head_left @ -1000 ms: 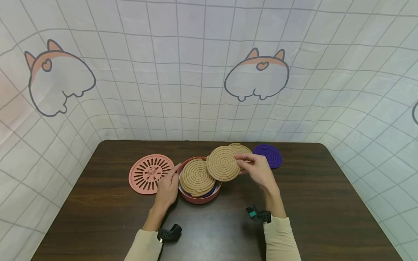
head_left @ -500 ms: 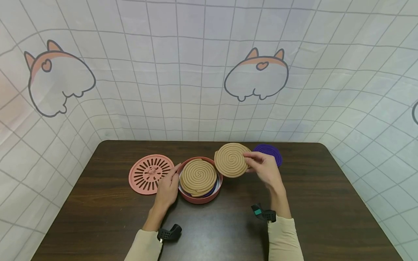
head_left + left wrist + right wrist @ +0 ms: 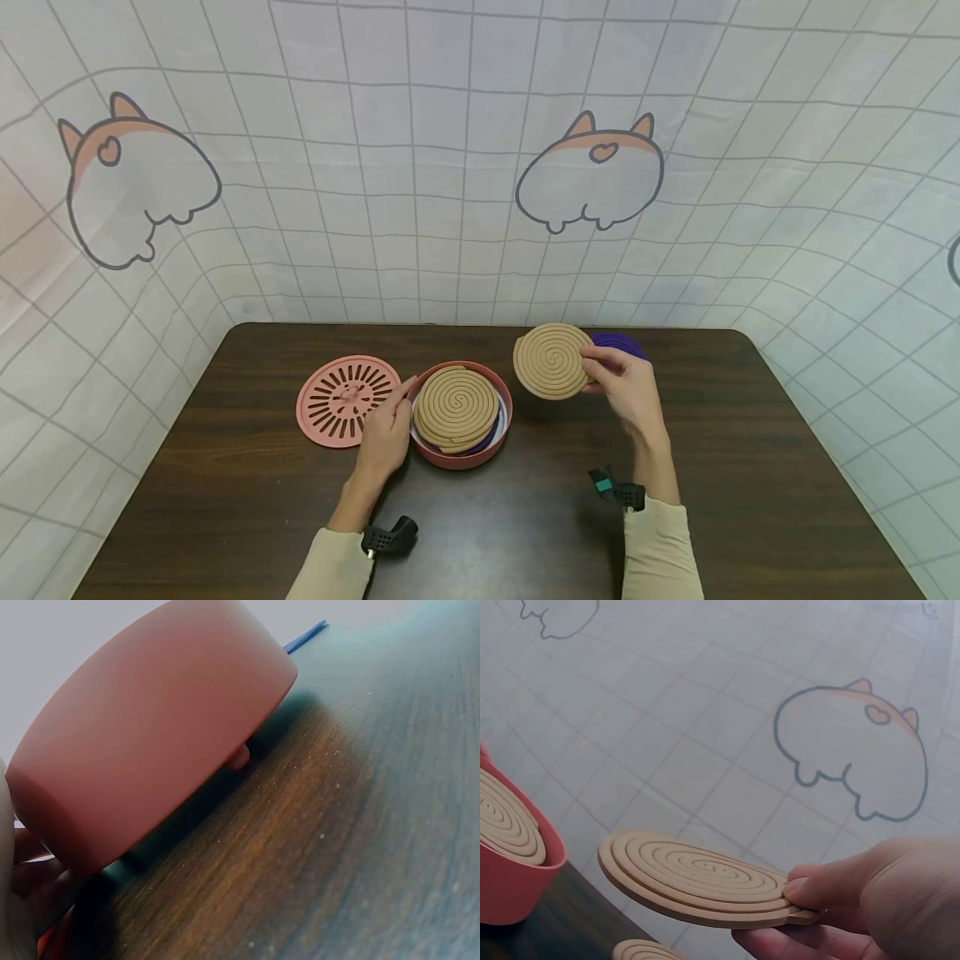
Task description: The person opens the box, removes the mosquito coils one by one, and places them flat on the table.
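In the head view my right hand [image 3: 626, 387] pinches a tan mosquito coil [image 3: 551, 362] by its right edge, between thumb and fingers. The coil hangs above the table, right of a round pink mosquito coil holder [image 3: 461, 460]. From the right wrist it looks layered, perhaps a pair nested together. More tan coils [image 3: 456, 404] lie stacked in the holder, with a dark blue edge showing beneath. My left hand [image 3: 386, 433] grips the holder's left rim; its fingers [image 3: 37, 881] curl against the wall in the left wrist view.
A slotted pink lid [image 3: 337, 408] lies flat left of the holder. Behind my right hand a purple coil [image 3: 618, 341] lies on the dark wooden table [image 3: 750, 467], partly covered. Another tan coil [image 3: 641, 950] sits low in the right wrist view. A patterned curtain [image 3: 435, 183] borders the table.
My right hand has carried the tan coil right and slightly away from the holder, now hiding the tan coil on the table and part of the purple one. The left hand stays put.
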`<move>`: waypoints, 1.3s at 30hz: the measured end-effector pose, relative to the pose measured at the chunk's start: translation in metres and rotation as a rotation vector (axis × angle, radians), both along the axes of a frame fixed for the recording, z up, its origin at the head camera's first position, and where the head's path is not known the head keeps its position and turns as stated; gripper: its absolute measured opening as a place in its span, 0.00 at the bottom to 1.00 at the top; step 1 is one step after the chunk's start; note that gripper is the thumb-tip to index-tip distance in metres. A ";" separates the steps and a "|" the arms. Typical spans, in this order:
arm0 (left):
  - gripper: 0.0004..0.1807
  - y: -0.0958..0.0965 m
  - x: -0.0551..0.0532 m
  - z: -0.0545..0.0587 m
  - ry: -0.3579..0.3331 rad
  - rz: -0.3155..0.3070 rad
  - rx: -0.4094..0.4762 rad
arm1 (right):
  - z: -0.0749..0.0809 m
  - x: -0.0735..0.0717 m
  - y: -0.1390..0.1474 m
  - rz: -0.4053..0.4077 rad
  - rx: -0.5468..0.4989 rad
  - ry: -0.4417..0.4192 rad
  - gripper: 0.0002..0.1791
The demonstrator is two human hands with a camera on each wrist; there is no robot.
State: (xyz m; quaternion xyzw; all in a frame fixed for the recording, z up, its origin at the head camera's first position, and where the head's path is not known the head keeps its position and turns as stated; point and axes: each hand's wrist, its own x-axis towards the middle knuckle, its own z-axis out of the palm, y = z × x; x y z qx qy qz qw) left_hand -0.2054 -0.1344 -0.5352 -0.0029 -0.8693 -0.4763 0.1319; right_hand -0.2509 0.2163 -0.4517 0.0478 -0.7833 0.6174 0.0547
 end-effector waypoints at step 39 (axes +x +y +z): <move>0.23 -0.001 -0.001 -0.003 0.004 -0.001 0.010 | -0.006 -0.003 0.018 -0.411 -0.187 -0.055 0.16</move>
